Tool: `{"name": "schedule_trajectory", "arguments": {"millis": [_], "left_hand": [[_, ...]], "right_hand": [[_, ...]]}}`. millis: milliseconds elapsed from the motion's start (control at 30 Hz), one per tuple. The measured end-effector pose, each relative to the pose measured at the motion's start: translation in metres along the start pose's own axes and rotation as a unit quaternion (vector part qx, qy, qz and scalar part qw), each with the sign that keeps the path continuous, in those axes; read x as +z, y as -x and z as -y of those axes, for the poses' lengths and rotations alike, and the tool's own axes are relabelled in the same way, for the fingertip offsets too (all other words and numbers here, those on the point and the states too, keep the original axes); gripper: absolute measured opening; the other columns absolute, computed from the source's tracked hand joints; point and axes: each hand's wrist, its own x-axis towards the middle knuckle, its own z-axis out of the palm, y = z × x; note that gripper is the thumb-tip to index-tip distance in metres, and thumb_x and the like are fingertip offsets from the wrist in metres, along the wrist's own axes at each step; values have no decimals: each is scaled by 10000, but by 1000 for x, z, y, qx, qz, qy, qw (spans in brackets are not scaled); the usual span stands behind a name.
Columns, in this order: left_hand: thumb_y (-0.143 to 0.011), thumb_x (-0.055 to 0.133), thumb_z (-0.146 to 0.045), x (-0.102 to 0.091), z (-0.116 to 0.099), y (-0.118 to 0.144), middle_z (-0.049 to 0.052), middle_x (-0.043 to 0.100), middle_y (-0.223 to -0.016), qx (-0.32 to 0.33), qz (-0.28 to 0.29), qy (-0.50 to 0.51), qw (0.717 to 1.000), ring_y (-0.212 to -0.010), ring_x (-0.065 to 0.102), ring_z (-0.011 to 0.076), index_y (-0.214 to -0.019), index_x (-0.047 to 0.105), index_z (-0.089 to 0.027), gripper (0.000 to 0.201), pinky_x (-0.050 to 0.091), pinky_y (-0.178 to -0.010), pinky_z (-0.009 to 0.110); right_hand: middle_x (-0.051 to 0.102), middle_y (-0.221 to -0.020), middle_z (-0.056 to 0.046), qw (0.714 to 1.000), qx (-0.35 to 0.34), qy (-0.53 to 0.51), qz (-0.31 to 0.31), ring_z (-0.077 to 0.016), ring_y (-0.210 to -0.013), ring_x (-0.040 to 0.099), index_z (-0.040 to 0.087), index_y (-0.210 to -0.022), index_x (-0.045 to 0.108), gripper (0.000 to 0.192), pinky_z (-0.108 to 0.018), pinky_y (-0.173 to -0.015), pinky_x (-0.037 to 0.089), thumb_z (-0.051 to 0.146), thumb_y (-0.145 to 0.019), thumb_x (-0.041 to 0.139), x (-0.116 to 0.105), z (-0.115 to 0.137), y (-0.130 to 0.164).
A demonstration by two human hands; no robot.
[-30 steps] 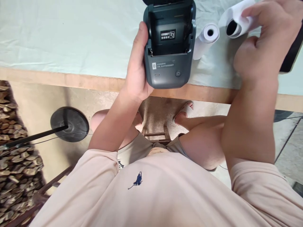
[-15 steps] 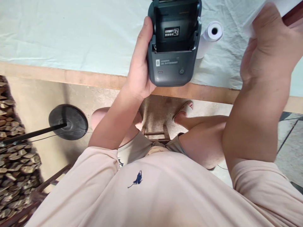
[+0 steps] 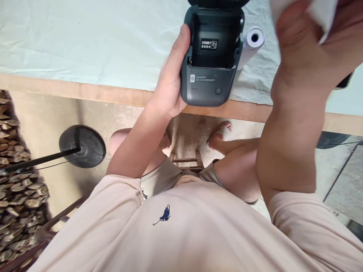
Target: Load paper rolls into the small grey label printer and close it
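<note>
A dark grey portable label printer [image 3: 207, 85] is gripped along its left side by my left hand [image 3: 171, 77], thumb on the edge. Its lid [image 3: 218, 3] stands raised, and the paper bay [image 3: 210, 28] holds nothing. Just right of the printer, a white paper roll [image 3: 249, 51] rests on the cloth with its dark core hole showing. My right hand [image 3: 306, 53] is closed round white paper [image 3: 323, 15] at the upper right; blur and the frame edge hide its full shape.
Pale green cloth covers the table [image 3: 85, 41], whose wooden front edge [image 3: 68, 85] runs across below the printer. A dark phone-like object [image 3: 344, 81] lies partly behind my right forearm. A round black stand base [image 3: 82, 145] and stacked firewood [image 3: 17, 181] are at the left.
My right hand has moved left with the white paper, nearer the printer, uncovering the phone-like object. The printer has shifted slightly right and down, showing more of its raised lid.
</note>
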Motion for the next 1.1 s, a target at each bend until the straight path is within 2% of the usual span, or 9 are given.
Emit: {"name": "schedule_trajectory", "arguments": {"millis": [67,200,367,533,600,733,867,967,1100], "left_hand": [[-926,266,-380,3,0,1,7,656,-889,0,-29,-17,999,-1081,622,165,-934,627,-187,410,559,-796,218],[-927,279,-273,8,1,4,-1,647,-892,12,-79,-31,996,-1103,612,158,-938,583,-169,322,552,-813,226],[-923,328,-287,-1,1,7,-15,634,-936,32,14,-38,999,-1178,565,160,-885,567,-177,265,537,-869,246],[-907,404,-294,-8,0,7,-18,635,-974,7,11,-71,997,-1134,582,152,-927,571,-246,176,527,-759,187],[-898,439,-286,-8,0,7,-15,631,-929,8,3,-51,999,-1090,602,153,-938,574,-242,147,521,-784,196],[-910,386,-305,-8,0,5,11,632,-879,20,6,0,1000,-1074,611,177,-936,597,-192,240,537,-831,267],[-871,440,-354,-12,-3,4,48,662,-895,-13,13,21,1000,-1070,607,196,-948,616,-182,258,538,-793,262],[-806,546,-252,-17,-4,4,40,668,-924,-15,12,5,1000,-1047,608,198,-956,605,-207,168,520,-743,269],[-726,605,-155,-18,-1,5,20,665,-901,-5,14,-43,999,-861,621,191,-952,593,-262,250,478,-692,298]], "right_hand": [[571,-840,22,992,-71,106,-3,-90,-872,561,148,-834,591,158,-249,-803,412,278,-748,614,10,15,3],[615,-949,19,944,-40,315,89,-124,-932,523,136,-793,500,185,-320,-870,434,313,-800,552,22,33,9],[598,-940,45,901,3,415,123,-155,-975,509,153,-824,472,418,-354,-875,433,552,-751,573,17,35,7],[541,-778,-14,868,57,464,165,-216,-1006,520,191,-871,536,477,-433,-895,428,650,-751,491,13,41,3],[577,-792,-6,877,52,443,180,-226,-1016,532,202,-856,569,371,-436,-891,434,559,-770,519,15,39,3],[613,-1044,87,917,-29,373,137,-172,-996,544,210,-785,608,259,-425,-937,419,465,-777,565,19,33,8],[633,-942,78,932,-84,325,139,-168,-958,534,260,-799,654,199,-410,-900,421,445,-736,618,21,34,12],[639,-889,55,948,-125,262,130,-148,-920,540,245,-775,660,193,-378,-872,421,429,-751,608,22,35,13],[557,-836,-20,971,-76,225,-30,-95,-894,523,184,-848,609,214,-267,-731,398,352,-847,476,20,37,12]]}}
